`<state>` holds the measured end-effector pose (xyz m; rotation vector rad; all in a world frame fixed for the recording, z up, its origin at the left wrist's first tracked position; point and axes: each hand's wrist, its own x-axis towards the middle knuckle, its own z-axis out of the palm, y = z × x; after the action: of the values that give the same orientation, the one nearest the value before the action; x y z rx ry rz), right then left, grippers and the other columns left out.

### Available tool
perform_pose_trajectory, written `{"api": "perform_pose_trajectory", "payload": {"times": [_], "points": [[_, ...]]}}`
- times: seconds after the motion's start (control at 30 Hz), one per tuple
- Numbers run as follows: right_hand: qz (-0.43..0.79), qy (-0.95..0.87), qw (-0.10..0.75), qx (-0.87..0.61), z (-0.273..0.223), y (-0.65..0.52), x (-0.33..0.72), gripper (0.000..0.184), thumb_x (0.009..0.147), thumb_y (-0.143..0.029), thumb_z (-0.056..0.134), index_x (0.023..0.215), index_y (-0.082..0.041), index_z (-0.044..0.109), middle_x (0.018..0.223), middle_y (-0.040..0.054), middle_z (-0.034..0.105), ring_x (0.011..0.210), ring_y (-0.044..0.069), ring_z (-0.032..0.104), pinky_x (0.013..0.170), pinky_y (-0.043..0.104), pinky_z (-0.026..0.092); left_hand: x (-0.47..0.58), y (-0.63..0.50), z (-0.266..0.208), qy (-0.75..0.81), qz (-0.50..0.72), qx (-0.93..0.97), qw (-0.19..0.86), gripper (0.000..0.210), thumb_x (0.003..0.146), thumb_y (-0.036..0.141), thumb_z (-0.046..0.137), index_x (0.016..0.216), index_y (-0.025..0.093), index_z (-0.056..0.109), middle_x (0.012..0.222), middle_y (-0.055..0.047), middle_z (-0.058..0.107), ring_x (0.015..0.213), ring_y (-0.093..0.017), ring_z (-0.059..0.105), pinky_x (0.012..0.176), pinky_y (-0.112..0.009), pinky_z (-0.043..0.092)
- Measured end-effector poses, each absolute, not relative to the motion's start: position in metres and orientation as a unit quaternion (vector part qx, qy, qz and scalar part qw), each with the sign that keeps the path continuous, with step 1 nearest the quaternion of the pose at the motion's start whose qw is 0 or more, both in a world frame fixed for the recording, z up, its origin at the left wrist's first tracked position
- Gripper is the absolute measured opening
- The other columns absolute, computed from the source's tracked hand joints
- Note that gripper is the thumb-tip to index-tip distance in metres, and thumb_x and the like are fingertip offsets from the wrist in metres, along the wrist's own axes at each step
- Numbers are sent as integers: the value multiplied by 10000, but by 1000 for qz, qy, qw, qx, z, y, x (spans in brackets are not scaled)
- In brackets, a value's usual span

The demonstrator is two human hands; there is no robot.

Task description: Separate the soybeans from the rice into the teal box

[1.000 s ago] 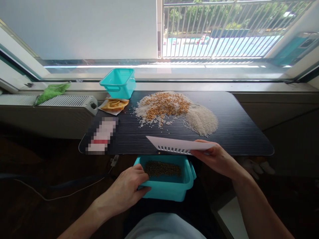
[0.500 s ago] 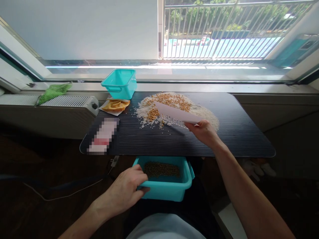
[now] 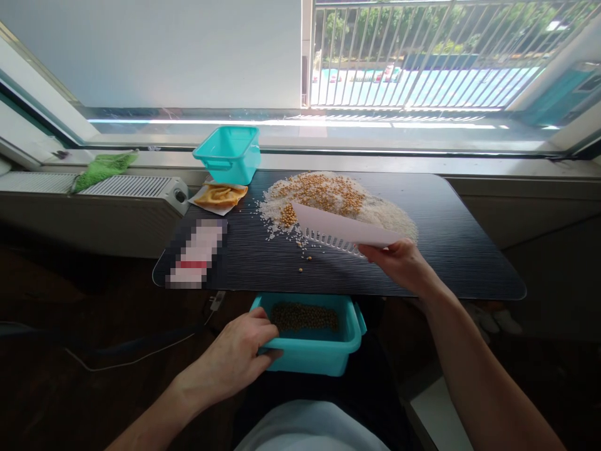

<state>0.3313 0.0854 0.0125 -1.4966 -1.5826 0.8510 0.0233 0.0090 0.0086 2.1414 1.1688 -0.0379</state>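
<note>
- Two hands in view. Right hand (image 3: 401, 262): fingers clamped on the right end of a white slotted sheet (image 3: 347, 227), tilted, partly hiding the pile; can't tell if it touches the counter (image 3: 464, 263).
- Left hand (image 3: 248, 344): fingers clamped on the near bin's (image 3: 314, 358) left rim, by the counter's front edge.
- Dark beans (image 3: 305, 317) inside that bin.
- Rice (image 3: 387, 214) and tan beans (image 3: 323, 186) heaped on the counter; loose bean (image 3: 300, 270) near the front edge.

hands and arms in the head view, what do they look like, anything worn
The left hand and right hand are bare, without gloves. No sleeve, watch or bracelet shows on the forearms. A pale top shows at the bottom edge.
</note>
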Motion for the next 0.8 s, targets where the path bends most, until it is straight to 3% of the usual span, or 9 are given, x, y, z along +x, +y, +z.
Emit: {"api": "perform_pose_trajectory", "payload": {"times": [0.13,0.47,0.63,0.8], "points": [[373,-619,388,-572,12,74,332,291,749,-386,683,910,-161,772,873,43,764,833,237,700,754,329,560,22,9,9,445,-22,828,341,187,846,175,579,665,186,534,787,-19,632,897,-199,555,797,-297,443],[427,-659,324,-527,15,53,337,307,772,-447,669,853,-168,768,828,45,760,772,228,689,677,319,571,21,9,9,442,-20,834,330,217,873,217,581,666,187,524,783,-21,624,864,-192,549,762,-292,438],[350,-629,387,-576,14,74,327,291,755,-404,661,881,-167,773,802,41,752,785,237,688,680,317,550,20,7,9,443,-17,835,326,200,848,185,581,658,189,518,777,-17,619,877,-192,553,767,-286,444],[308,-646,367,-595,15,89,316,278,754,-377,632,855,-160,774,749,25,738,789,238,683,681,300,526,18,5,9,449,-14,834,321,189,829,161,568,647,189,524,762,-14,611,846,-187,550,755,-287,453]]}}
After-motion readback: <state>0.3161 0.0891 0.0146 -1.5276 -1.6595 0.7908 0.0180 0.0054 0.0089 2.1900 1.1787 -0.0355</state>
